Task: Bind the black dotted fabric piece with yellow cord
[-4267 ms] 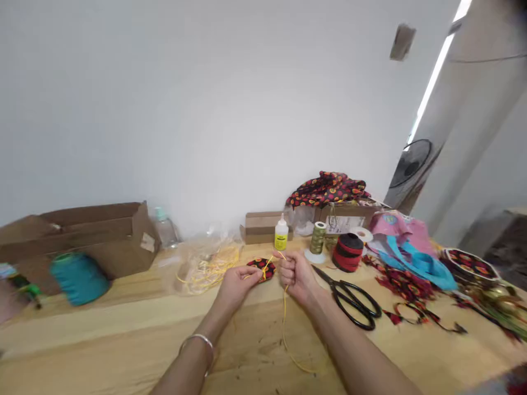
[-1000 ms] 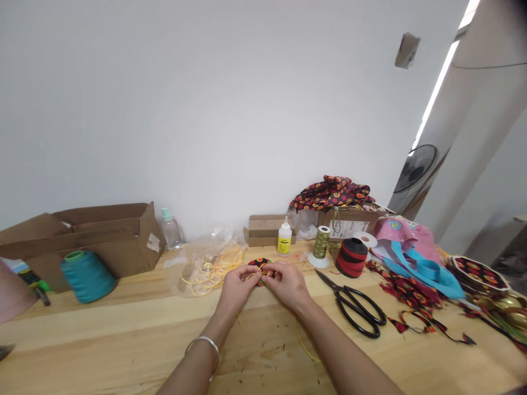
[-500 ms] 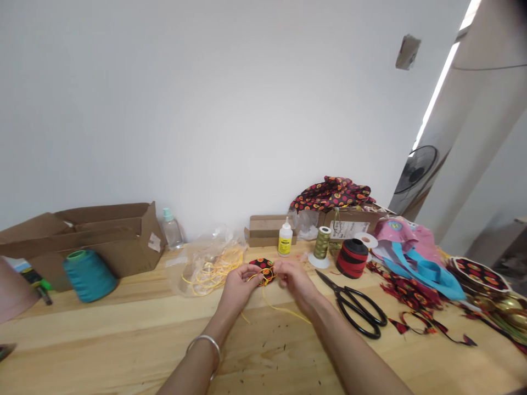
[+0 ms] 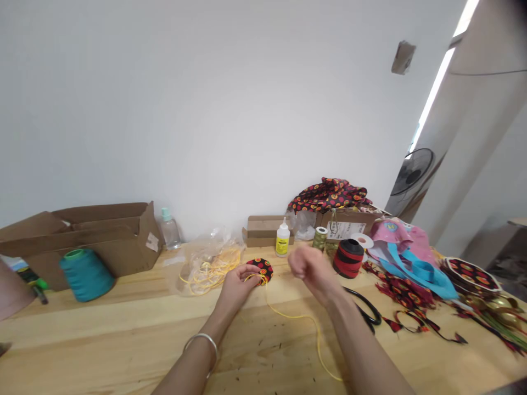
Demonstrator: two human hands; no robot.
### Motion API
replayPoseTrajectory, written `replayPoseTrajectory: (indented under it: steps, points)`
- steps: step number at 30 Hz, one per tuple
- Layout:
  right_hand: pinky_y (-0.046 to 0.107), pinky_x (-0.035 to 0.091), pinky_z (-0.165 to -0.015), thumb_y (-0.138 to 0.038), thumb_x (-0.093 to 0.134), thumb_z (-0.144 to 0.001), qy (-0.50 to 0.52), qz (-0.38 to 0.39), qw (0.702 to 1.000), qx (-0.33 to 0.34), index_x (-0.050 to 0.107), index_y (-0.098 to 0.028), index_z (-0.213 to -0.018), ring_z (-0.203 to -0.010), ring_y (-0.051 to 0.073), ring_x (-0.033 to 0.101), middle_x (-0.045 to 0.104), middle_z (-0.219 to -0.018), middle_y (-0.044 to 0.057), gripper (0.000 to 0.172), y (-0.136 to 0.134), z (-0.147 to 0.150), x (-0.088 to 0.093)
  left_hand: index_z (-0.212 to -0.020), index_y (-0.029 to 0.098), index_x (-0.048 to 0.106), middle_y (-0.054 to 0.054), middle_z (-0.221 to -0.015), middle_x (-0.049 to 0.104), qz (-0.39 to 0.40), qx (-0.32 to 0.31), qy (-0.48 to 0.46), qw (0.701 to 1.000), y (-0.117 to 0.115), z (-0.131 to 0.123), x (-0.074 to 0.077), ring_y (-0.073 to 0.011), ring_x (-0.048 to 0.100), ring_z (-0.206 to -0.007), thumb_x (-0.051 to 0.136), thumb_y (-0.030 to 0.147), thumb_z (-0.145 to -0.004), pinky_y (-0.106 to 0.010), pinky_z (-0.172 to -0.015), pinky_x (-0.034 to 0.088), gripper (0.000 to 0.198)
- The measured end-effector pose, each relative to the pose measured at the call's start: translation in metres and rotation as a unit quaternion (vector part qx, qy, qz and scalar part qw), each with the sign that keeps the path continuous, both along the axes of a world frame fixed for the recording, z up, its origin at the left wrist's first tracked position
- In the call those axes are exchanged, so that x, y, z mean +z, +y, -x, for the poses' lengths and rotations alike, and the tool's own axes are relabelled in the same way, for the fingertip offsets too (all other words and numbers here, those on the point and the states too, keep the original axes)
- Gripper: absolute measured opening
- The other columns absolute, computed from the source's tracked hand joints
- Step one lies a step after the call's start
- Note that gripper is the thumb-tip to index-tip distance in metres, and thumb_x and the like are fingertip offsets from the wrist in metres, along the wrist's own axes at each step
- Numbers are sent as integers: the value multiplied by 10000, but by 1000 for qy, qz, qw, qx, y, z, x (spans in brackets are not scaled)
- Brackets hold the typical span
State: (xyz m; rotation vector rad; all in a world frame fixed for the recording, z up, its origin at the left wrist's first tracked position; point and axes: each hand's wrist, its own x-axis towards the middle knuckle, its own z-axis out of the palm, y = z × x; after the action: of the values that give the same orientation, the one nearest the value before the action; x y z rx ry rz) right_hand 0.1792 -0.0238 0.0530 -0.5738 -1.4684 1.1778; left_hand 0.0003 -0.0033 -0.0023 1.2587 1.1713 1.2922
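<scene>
My left hand [image 4: 240, 284] pinches a small round disc of black fabric with red and orange dots [image 4: 262, 268] against the wooden table [image 4: 123, 340]. A thin yellow cord [image 4: 295, 317] runs from the disc across the table toward the front. My right hand [image 4: 307, 270] is lifted above the table to the right of the disc, fingers curled in a fist, a little blurred; I cannot see whether the cord passes through it.
Black scissors [image 4: 368, 310], a red-and-black spool [image 4: 348, 255], a gold thread spool [image 4: 319, 237] and a glue bottle [image 4: 282, 239] lie right of the hands. A bag of yellow cord [image 4: 209, 264], a teal spool [image 4: 85, 274] and a cardboard box [image 4: 88, 232] sit left. Fabric scraps [image 4: 405, 288] crowd the right.
My right hand has left the disc and risen up and to the right. The yellow cord now trails farther across the table. My left hand stays on the disc.
</scene>
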Motion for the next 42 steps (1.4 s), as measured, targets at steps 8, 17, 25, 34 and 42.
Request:
replayPoseTrajectory:
  steps: [8, 17, 25, 34, 42]
  points:
    - [170, 282, -424, -321, 625, -543, -353, 22, 910, -217, 595, -176, -671, -483, 78, 448, 548, -549, -34, 196, 18, 41, -51, -681, 114, 603, -59, -663, 649, -29, 2, -8, 1000, 0, 1, 1, -171, 590, -648, 642, 206, -507, -236, -589, 438, 200]
    - [188, 353, -427, -283, 519, -633, -128, 117, 978, -120, 525, -142, -650, -426, 82, 466, 544, -515, -15, 142, 34, 48, -77, -658, 130, 596, -36, -642, 634, -44, -18, 25, 999, 0, -3, -2, -155, 577, -631, 643, 211, -506, -246, -610, 435, 179]
    - [182, 324, -445, -279, 532, -605, -108, 113, 975, -157, 542, -134, -608, -460, 81, 441, 526, -516, -22, 145, 35, 46, -67, -610, 118, 611, -16, -537, 625, 3, -30, 53, 998, 0, -2, 0, -135, 550, -507, 618, 277, -535, -214, -491, 391, 175]
    - [183, 318, -426, -327, 569, -571, -99, 162, 972, -138, 598, -111, -611, -435, 80, 435, 563, -500, -4, 221, 31, 45, -61, -673, 122, 637, -30, -592, 653, 9, -22, 28, 999, -1, -3, 1, -125, 554, -515, 648, 292, -519, -205, -500, 399, 229]
    - [218, 378, -482, -357, 517, -655, -196, 60, 962, -183, 651, -136, -665, -546, 141, 535, 641, -634, 36, 259, 32, 38, -60, -679, 115, 656, -53, -638, 669, 13, 3, 33, 999, 1, 1, -1, -162, 580, -583, 640, 326, -525, -234, -553, 419, 262]
